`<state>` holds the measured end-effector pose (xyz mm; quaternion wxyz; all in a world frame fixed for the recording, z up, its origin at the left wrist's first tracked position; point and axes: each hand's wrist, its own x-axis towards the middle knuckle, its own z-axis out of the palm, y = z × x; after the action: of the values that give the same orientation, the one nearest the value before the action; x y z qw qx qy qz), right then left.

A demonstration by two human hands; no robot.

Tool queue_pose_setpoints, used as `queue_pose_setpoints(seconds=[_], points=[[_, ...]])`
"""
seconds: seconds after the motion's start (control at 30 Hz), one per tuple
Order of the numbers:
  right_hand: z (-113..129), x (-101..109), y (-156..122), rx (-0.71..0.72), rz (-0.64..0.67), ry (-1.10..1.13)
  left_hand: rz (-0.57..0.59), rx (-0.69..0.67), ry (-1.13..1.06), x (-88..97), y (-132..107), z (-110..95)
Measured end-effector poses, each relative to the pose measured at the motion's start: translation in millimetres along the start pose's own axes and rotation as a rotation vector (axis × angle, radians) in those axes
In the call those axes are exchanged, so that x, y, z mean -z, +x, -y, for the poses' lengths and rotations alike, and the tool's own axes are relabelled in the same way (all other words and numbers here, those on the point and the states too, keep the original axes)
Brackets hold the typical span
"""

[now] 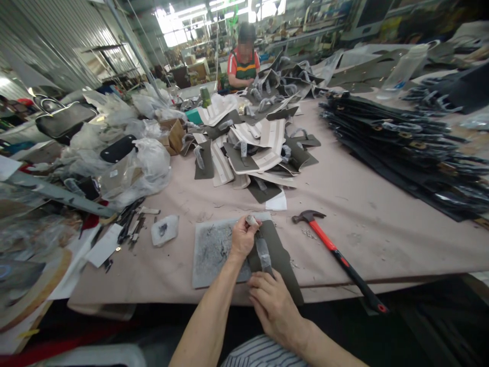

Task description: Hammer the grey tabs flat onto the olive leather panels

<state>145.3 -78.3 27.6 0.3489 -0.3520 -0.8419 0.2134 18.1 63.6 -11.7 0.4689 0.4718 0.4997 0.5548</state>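
I'm working at a long table covered in a pinkish-beige sheet [367, 229], with a co-worker [243, 66] in a red-and-green top sitting at the far end. Along the right side lies a big stack of black bag straps [401, 148], and a heap of olive and cream bag panels [248, 158] fills the middle of the table. To the left are bunched clear plastic bags [143, 165], a cardboard box [171, 135] and a black handbag [64, 120]. Nearer to me, a claw hammer [328, 247] with a red and black handle lies just right of my work, its head pointing away from me, with a few small metal bits [307, 233] scattered near it. Directly in front of me is a grey work board [216, 250] marked with dark scuffs. An olive strap [277, 260] lies across the board's right edge and runs off the table edge toward me, with a clear plastic wrap [263, 254] around its middle. My left hand [242, 237] is closed, its fingertips clamped on a small pale piece [252, 220] at the strap's far end. My right hand [272, 306] is also closed, its fingers curled over the strap just below the plastic wrap.
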Motion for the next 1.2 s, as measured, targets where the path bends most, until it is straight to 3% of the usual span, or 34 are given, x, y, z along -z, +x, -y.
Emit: queue_pose_setpoints(seconds=[0.2, 0.3, 0.43, 0.53, 0.67, 0.73, 0.87, 0.97, 1.07, 1.2], points=[[-27, -7, 7, -0.03, -0.143, 0.126, 0.038, 0.055, -0.03, 3.0, 6, -4], [-31, -6, 9, -0.044, -0.123, 0.227, 0.05, 0.051, -0.015, 3.6, 5, -6], [-17, 14, 7, 0.006, -0.01, 0.249, 0.081, 0.04, -0.007, 5.7, 3, -8], [-18, 37, -1, -0.008, -0.088, 0.112, 0.117, 0.029, 0.042, 7.5, 2, -10], [-60, 67, -22, -0.271, -0.341, -0.171, 0.13, 0.024, 0.082, 8.7, 0, -11], [-89, 81, -36, -0.425, -0.365, -0.369, 0.13, 0.02, 0.109, 8.6, 0, -11], [-132, 102, -62, -0.642, -0.19, -0.691, 0.129, 0.011, 0.155, 7.7, 0, -11], [-147, 112, -72, -0.718, -0.056, -0.734, 0.127, -0.023, 0.209, 6.4, -2, -12], [-151, 119, -65, -0.927, 0.005, -0.524, 0.147, -0.083, 0.288, 4.9, -5, -15], [-134, 128, -34, -1.207, 0.077, 0.195, 0.171, -0.149, 0.322, 3.8, -11, -16]])
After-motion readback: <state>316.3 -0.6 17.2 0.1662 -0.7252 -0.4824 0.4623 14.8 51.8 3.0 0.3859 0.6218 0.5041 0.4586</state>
